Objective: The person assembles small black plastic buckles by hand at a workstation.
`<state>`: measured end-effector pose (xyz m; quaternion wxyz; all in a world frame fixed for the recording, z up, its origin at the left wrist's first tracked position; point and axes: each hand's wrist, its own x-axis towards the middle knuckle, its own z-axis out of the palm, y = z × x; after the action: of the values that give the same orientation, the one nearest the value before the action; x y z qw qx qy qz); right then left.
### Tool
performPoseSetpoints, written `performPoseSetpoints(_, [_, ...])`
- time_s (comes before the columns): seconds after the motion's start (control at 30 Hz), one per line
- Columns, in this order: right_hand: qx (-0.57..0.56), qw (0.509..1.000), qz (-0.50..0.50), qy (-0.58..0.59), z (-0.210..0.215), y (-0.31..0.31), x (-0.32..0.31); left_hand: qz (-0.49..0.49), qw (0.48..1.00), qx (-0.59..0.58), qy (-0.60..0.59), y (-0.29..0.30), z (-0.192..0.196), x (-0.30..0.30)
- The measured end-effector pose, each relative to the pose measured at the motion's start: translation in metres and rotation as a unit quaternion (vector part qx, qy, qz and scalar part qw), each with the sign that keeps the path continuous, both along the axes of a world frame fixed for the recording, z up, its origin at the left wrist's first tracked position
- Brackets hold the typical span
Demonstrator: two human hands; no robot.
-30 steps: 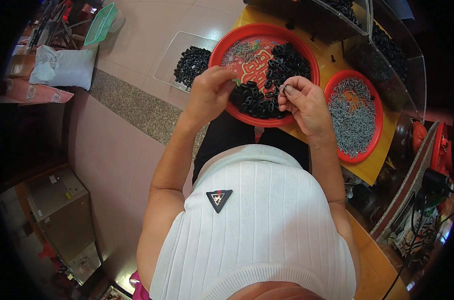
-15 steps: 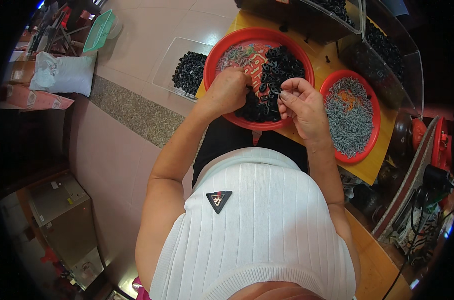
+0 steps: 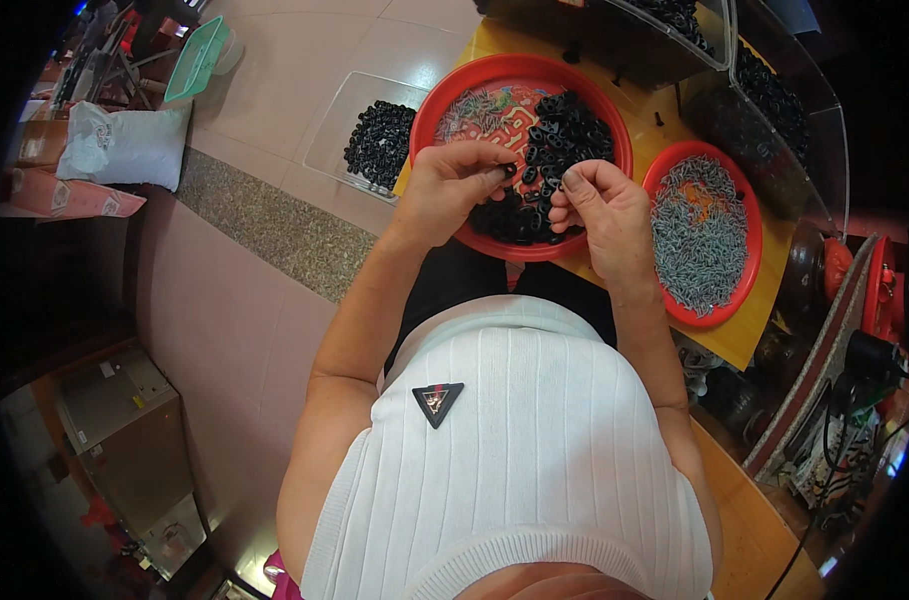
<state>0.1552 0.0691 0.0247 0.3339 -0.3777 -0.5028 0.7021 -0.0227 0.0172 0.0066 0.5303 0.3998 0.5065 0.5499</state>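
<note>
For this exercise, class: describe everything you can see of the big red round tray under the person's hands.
The big red tray is round and shallow with a raised rim, and looks like plastic. It lies flat on a yellow table, its near edge overhanging the person's lap. A patterned centre shows through. A heap of small black parts fills its right and near side; thin grey metal pieces lie at its upper left. The left hand and right hand hover over its near part.

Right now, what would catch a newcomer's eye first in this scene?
Two bright red trays stand out on the yellow table: the big red tray ahead, heaped with small black parts, and the smaller red tray to its right, full of grey screws. Both hands work over the big tray, the left hand pinching a black part.
</note>
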Motion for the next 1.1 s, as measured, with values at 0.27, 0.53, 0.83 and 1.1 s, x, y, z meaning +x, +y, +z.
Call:
performPoseSetpoints(0.27, [-0.014, 1.0, -0.003, 0.014, 0.005, -0.005, -0.009, 0.0, 0.985, 0.007, -0.174, -0.01, -0.002, 0.003])
performPoseSetpoints(0.53, [-0.01, 0.997, 0.005, 0.072, -0.002, -0.008, -0.021, -0.006, 0.983, 0.002, -0.184, -0.014, 0.001, 0.008])
performPoseSetpoints(0.83, [-0.036, 0.997, 0.0, 0.073, 0.002, -0.013, -0.026, 0.031, 0.964, 0.014, -0.262, -0.015, -0.002, 0.013])
performPoseSetpoints(1.1, [-0.037, 0.999, -0.006, 0.034, 0.003, -0.011, -0.023, 0.064, 0.964, 0.011, -0.259, -0.016, 0.0, 0.009])
